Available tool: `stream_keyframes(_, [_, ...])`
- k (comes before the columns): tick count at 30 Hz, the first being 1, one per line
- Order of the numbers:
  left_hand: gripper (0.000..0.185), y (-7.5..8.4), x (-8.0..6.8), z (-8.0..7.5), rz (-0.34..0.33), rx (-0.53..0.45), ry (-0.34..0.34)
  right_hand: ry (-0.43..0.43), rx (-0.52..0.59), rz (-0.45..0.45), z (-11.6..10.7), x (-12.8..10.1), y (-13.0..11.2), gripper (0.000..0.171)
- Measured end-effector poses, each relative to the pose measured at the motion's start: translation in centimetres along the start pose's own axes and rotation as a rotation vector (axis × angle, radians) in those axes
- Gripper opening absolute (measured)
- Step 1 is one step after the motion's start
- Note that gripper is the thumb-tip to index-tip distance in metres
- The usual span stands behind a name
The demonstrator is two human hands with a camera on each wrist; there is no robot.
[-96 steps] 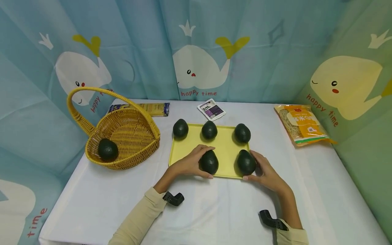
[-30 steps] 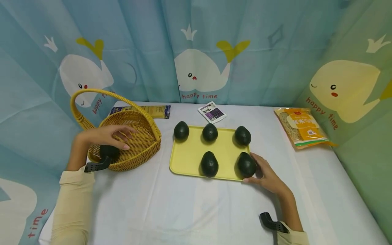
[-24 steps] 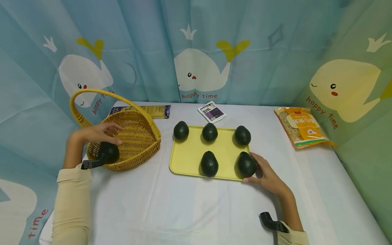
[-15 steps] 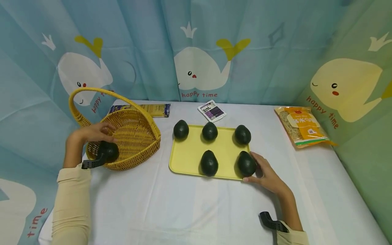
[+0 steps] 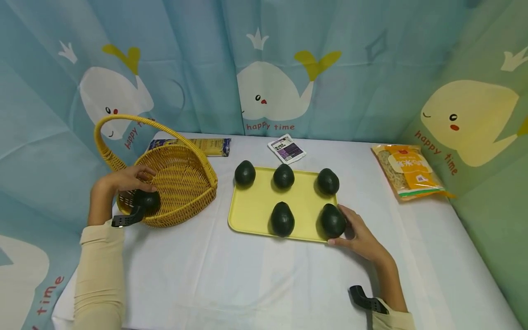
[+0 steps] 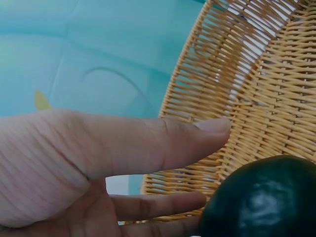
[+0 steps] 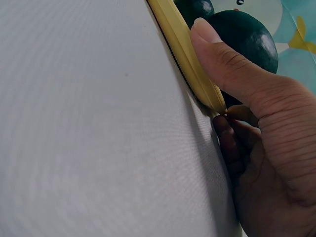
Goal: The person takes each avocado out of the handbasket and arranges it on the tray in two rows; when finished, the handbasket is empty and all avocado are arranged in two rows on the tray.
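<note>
A dark green avocado (image 5: 148, 200) (image 6: 261, 197) lies in the woven yellow basket (image 5: 181, 178) (image 6: 266, 98) at the table's left. My left hand (image 5: 123, 179) (image 6: 123, 168) is inside the basket beside it; the fingers touch the fruit's side and the straight thumb stays clear above it. On the yellow tray (image 5: 260, 206) (image 7: 182, 44) sit several more avocados. My right hand (image 5: 356, 233) (image 7: 237, 98) holds the tray's near right corner, thumb on the rim against the corner avocado (image 5: 333, 220) (image 7: 244, 34), fingers curled under the edge.
The table (image 5: 247, 275) wears a white cloth. At its back lie a long pasta packet (image 5: 198, 145) and a small sachet (image 5: 286, 149); an orange noodle bag (image 5: 406, 172) sits at the right. Whale-print curtains close in three sides. The basket's tall handle (image 5: 103, 133) arches over its left end.
My left hand left the tray's front-middle avocado, swung to the basket and sank down beside the avocado there. The right hand stayed at the tray corner.
</note>
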State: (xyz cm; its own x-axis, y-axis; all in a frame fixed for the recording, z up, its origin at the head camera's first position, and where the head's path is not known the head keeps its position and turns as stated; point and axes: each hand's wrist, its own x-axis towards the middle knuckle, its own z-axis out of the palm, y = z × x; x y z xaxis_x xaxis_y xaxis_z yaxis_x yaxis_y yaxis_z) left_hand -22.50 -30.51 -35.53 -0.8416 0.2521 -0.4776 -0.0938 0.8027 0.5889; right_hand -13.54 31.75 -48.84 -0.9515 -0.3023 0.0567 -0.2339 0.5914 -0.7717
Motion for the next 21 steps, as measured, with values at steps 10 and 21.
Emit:
stream_keyframes(10, [0.071,-0.6,0.1,0.4,0.024,-0.046,0.032,0.001,-0.021,0.018,-0.1,0.0,0.0,0.105])
stream_keyframes(21, [0.072,-2.0,0.5,1.2,-0.013,-0.082,0.033,-0.005,-0.012,0.018,-0.1,-0.1,0.1,0.104])
